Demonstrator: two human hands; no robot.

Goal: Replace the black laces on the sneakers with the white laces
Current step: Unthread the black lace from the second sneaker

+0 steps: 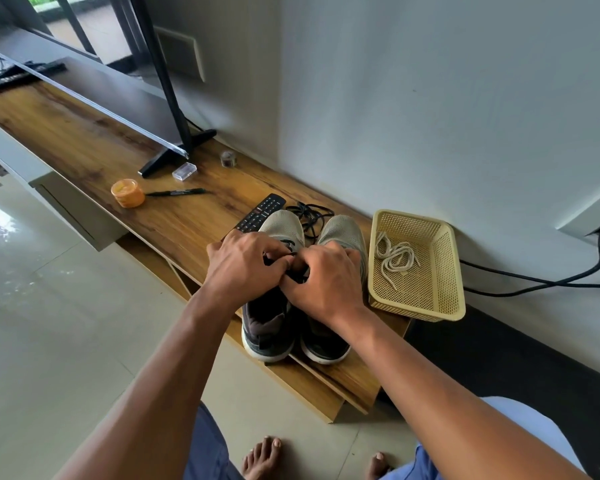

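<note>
On a wood-grain desk, past an orange tub and a remote, the left hand and right hand curl their fingers round a black lace, seemingly working it free of the left mesh sneaker. Another black lace lies loose beyond the toes. White laces wait coiled in a perforated plastic basket.

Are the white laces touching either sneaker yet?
Apart. The head view shows the white laces lying inside the yellow basket, whose wall separates them from the right sneaker.
</note>
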